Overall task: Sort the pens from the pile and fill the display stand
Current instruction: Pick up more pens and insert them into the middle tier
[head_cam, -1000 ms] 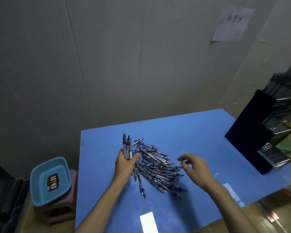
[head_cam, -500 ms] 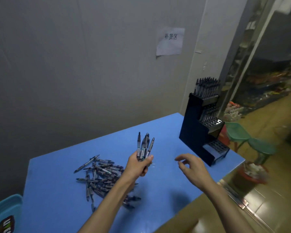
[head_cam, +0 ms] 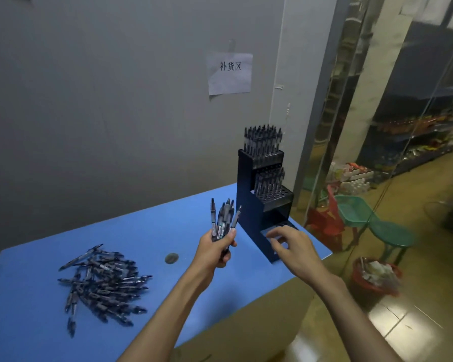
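Observation:
A loose pile of dark pens (head_cam: 104,284) lies on the left part of the blue table (head_cam: 168,226). My left hand (head_cam: 215,250) grips a bunch of pens (head_cam: 224,218) held upright, tips up, just left of the black tiered display stand (head_cam: 262,202). The stand's top tier is full of pens and its middle tier partly filled. My right hand (head_cam: 292,248) hovers in front of the stand's lowest tier, fingers loosely curled, holding nothing and hiding most of that tier.
A small round dark spot (head_cam: 171,258) marks the table between pile and hand. A paper sign (head_cam: 230,73) hangs on the grey wall. Right of the table edge stand red and green plastic stools (head_cam: 351,212) and a red basket (head_cam: 375,275) on the floor.
My view has swung right toward the stand. My left hand lifted the bunch from the pile and carried it to the stand; my right hand has reached forward to the lowest tier.

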The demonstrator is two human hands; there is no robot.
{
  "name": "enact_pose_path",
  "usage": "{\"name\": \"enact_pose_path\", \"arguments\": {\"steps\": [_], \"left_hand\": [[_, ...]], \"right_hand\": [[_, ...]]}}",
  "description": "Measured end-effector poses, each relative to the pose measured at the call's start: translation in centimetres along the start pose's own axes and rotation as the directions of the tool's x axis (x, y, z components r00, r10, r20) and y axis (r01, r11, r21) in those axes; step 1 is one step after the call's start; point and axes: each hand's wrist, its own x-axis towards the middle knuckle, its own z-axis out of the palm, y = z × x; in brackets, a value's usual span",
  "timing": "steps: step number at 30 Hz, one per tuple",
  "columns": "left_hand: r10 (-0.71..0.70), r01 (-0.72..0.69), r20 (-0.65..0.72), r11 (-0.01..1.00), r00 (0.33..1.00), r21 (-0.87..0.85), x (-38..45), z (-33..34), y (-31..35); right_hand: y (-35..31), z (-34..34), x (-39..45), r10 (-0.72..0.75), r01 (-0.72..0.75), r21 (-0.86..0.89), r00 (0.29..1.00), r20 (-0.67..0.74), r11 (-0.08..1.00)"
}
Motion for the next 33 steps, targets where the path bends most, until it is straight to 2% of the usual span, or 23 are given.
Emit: {"name": "enact_pose_path", "arguments": {"steps": [6,17,21,33], "left_hand": [[-0.03,0.032,0.032,0.998,0.999,-0.051,2.6,4.0,-0.6],[0.017,-0.034,-0.112,0.987,0.994,-0.156,12.6,9.0,-0.3],[0.025,-0.058,-0.172,0.98,0.985,-0.188,15.6,9.4,0.0],[0.06,-0.117,-0.349,0.982,0.935,-0.145,18.9,10.6,0.4]], "right_hand": [[4.0,-1.9,2.4,-0.027,0.027,0.013,1.0,0.006,1.0],[10.4,-3.6,12.4,-0.119,0.122,-0.035,0.99,0.071,0.992],[10.8,-3.8,16.0,-0.187,0.193,-0.052,0.977,0.106,0.98],[10.2,-1.9,22.6,-0.402,0.392,0.099,0.908,0.119,0.915]]}}
